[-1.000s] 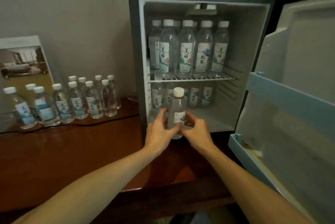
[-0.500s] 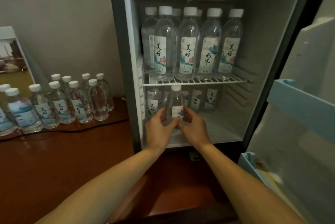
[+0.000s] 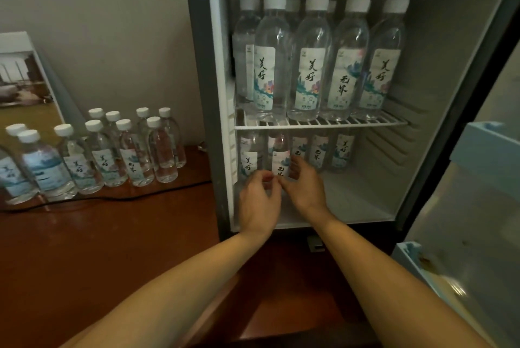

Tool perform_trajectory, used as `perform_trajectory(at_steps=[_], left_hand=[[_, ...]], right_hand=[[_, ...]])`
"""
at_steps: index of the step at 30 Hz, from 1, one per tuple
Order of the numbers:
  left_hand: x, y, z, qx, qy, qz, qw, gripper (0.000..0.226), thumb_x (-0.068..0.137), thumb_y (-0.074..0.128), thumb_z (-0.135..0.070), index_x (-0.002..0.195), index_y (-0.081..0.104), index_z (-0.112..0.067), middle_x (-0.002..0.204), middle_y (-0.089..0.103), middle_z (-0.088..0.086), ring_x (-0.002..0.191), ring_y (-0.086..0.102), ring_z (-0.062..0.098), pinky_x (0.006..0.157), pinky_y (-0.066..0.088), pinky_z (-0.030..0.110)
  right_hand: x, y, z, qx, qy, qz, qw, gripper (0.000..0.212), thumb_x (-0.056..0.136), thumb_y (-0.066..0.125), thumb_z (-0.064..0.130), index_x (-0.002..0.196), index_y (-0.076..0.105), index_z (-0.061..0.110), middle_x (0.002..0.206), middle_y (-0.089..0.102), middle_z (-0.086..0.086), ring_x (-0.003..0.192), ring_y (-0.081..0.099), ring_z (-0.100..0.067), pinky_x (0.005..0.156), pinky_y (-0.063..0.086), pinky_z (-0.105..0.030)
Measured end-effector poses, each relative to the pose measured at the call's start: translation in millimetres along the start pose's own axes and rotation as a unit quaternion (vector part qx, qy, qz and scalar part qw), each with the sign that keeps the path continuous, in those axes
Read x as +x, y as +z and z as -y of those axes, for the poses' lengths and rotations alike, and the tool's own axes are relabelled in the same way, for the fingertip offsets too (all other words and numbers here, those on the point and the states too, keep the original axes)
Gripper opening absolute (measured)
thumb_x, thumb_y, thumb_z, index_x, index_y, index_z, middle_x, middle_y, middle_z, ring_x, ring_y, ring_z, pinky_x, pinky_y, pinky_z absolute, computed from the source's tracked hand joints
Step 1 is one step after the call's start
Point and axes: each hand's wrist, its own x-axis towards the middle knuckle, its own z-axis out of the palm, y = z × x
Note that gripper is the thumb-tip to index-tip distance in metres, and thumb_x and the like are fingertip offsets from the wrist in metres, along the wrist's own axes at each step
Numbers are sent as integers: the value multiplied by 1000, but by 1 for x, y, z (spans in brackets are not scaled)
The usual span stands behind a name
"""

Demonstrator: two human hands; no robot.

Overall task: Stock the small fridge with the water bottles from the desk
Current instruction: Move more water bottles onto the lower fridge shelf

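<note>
The small fridge [image 3: 216, 94] stands open on the wooden desk [image 3: 112, 249]. Both hands reach into its lower compartment. My left hand [image 3: 260, 201] and my right hand [image 3: 305, 187] are closed around the base of a small water bottle [image 3: 280, 160] that stands upright on the fridge floor, front left; its base is hidden behind my fingers. Another small bottle [image 3: 249, 160] stands just left of it, and more stand behind [image 3: 319, 150]. Tall bottles [image 3: 309, 66] fill the wire shelf [image 3: 365, 122] above. Several small bottles [image 3: 112, 150] remain on the desk at the left.
The fridge door [image 3: 484, 167] hangs open at the right, its pale blue door shelves jutting toward me. A black cable [image 3: 112, 198] runs along the desk in front of the bottle group. A leaning picture card [image 3: 25, 80] stands at the far left against the wall.
The bottle in my two hands went from outside the fridge front, under the wire shelf, onto the lower compartment floor. The view has moved closer to the fridge.
</note>
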Motion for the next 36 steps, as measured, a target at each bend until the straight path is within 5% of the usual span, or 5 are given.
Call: perform_trajectory(at_steps=[7,12,21,26,36], left_hand=[[-34,-42,-7,-18,-5,64,998,20,103,60,-31,121,66,-24,111,72,-6,105,69,12,90,55,30],[-55,-90,18,-34,-24,40,998,21,88,52,-57,92,65,-41,89,75,-14,90,74,10,86,59,45],[-59,-190,60,-4,-53,-52,997,15,93,57,-53,89,67,-42,84,73,-15,83,72,14,77,62,46],[-44,-247,95,22,-89,-115,989,8,95,67,-45,89,66,-40,88,71,-16,88,70,14,83,61,46],[25,-310,172,87,-123,-49,987,34,93,74,-45,121,59,-32,115,67,-11,113,65,16,99,55,48]], right_hand=[[-58,2,19,-42,60,-52,996,44,89,75,41,125,57,20,118,66,1,104,64,-17,86,54,-38],[-103,10,41,-34,-15,-49,998,9,93,68,27,100,63,27,88,67,12,85,66,-10,78,57,-40],[-140,76,108,-2,-141,21,990,10,88,65,36,81,64,28,70,66,11,70,64,-6,67,54,-40],[-132,134,137,0,-130,81,988,5,90,68,34,93,67,30,81,68,14,82,65,-3,76,57,-36],[-51,226,139,-29,16,92,995,59,90,75,30,140,47,19,138,57,-2,123,58,-20,91,51,-32]])
